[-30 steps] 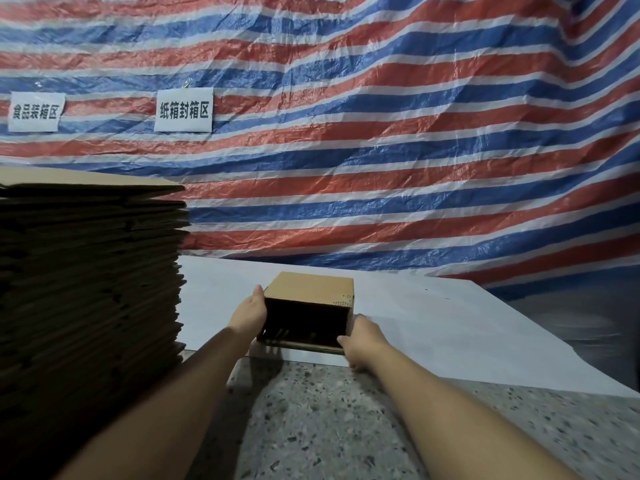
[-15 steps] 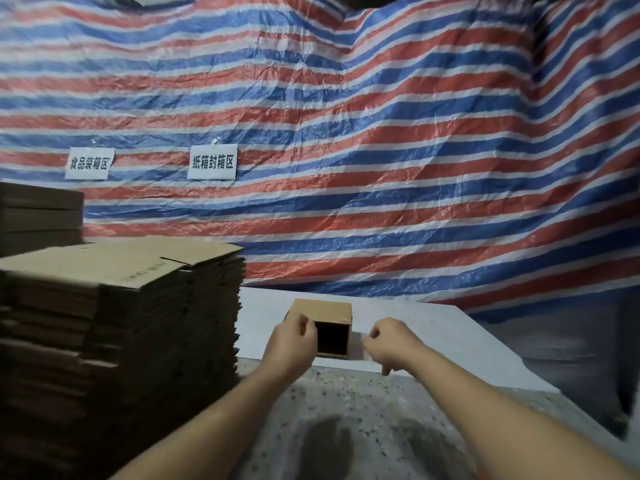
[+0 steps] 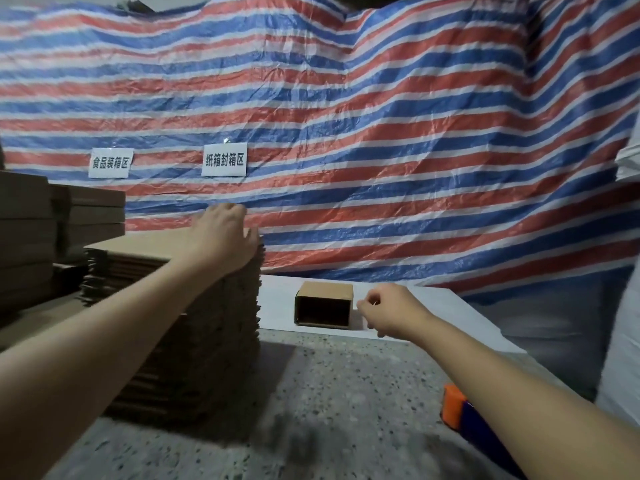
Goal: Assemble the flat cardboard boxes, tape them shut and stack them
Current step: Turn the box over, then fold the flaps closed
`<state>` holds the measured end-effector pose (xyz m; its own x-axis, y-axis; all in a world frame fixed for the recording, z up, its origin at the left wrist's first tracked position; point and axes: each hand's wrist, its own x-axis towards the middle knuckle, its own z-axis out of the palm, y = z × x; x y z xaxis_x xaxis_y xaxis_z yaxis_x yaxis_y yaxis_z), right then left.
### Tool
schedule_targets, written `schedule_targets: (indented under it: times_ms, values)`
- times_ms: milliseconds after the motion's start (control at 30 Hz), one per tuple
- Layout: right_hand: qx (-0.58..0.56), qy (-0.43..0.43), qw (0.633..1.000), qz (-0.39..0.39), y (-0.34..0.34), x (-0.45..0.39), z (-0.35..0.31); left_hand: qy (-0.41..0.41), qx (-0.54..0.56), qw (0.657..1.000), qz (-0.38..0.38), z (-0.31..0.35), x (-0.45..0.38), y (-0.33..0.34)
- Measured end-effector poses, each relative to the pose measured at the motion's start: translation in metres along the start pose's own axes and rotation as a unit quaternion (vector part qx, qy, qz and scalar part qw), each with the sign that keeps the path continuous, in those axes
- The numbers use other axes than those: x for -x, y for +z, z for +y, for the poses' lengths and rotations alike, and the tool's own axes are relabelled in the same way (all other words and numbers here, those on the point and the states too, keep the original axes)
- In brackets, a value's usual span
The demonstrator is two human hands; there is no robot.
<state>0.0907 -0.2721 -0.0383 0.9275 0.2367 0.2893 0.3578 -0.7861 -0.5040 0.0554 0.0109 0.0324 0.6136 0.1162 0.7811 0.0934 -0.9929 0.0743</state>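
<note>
Far left, taller stacks of cardboard [image 3: 24, 237] run off the frame edge. On the striped tarp [image 3: 381, 133] hang two white signs: 食品装箱区 [image 3: 110, 163] and, to its right, 纸箱封箱区 [image 3: 224, 159]. Below them the left hand [image 3: 227, 233] lies on top of the stack of flat boxes [image 3: 194, 323] at its right edge, fingers straight — whether it grasps the top sheet is hidden. Right of the stack, one assembled box [image 3: 323, 304] lies on its side on white paper [image 3: 433, 317], its open end dark, nothing visible inside. The right hand [image 3: 389, 315] hovers just beside it, fingers curled, holding nothing I can make out. At the lower right an orange-and-blue object [image 3: 464, 415] sits half hidden by the forearm.
</note>
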Motion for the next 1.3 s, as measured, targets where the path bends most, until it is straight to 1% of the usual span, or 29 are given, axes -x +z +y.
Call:
schedule_targets:
  times_ms: [67,167,233,267,367,467,567,600,633,700,767,833,900,967,1033,1133,1200,1300]
  values:
    - [-0.006,-0.008,1.0,0.005,-0.004,-0.003,-0.003,-0.046,-0.083,0.991,-0.089,-0.023,-0.015,-0.004]
    - [-0.003,-0.003,1.0,0.012,-0.001,-0.008,-0.008,-0.079,-0.145,0.958,-0.234,-0.039,-0.013,0.005]
    - [-0.006,-0.005,1.0,0.007,0.003,-0.012,-0.013,-0.083,-0.142,0.942,-0.292,-0.041,-0.003,0.014]
    - [-0.01,-0.008,1.0,0.001,0.006,-0.014,-0.015,-0.077,-0.135,0.942,-0.297,-0.041,0.001,0.017]
    - [-0.032,-0.017,0.999,-0.006,0.011,-0.019,-0.024,-0.067,-0.108,0.955,-0.269,-0.038,0.004,0.013]
    - [-0.043,-0.027,0.999,-0.006,0.016,-0.024,-0.032,-0.073,-0.065,0.959,-0.265,-0.037,0.006,0.002]
    - [-0.046,-0.028,0.999,-0.004,0.019,-0.028,-0.036,-0.052,-0.047,0.965,-0.254,-0.037,0.018,-0.004]
    - [-0.047,-0.028,0.999,-0.004,0.021,-0.029,-0.037,-0.04,-0.037,0.971,-0.231,-0.038,0.023,-0.005]
    - [-0.05,-0.028,0.998,-0.004,0.022,-0.03,-0.038,-0.023,-0.026,0.981,-0.191,-0.04,0.028,-0.005]
    - [-0.06,-0.033,0.998,0.002,0.024,-0.031,-0.043,0.026,0.005,0.996,-0.089,-0.043,0.036,-0.009]
    - [-0.092,-0.044,0.995,0.016,0.023,-0.032,-0.049,0.081,0.041,0.996,0.02,-0.044,0.038,-0.018]
    - [-0.177,-0.043,0.983,0.025,0.016,-0.033,-0.059,0.122,0.068,0.985,0.105,-0.039,0.034,-0.032]
    - [-0.292,-0.027,0.956,0.018,0.002,-0.035,-0.069,0.131,0.11,0.974,0.15,-0.028,0.023,-0.047]
    - [-0.368,-0.023,0.93,0.017,-0.017,-0.041,-0.079,0.119,0.164,0.962,0.18,-0.015,0.007,-0.063]
    - [-0.416,-0.029,0.908,0.044,-0.041,-0.049,-0.086,0.094,0.222,0.953,0.186,-0.003,-0.007,-0.078]
    - [-0.456,-0.023,0.878,0.143,-0.083,-0.057,-0.09,0.046,0.332,0.931,0.147,0.015,-0.021,-0.094]
    - [-0.462,-0.007,0.865,0.195,-0.108,-0.058,-0.084,0.006,0.438,0.894,0.093,0.027,-0.024,-0.099]
    - [-0.463,0.03,0.866,0.187,-0.126,-0.05,-0.069,-0.047,0.559,0.828,0.0,0.045,-0.023,-0.096]
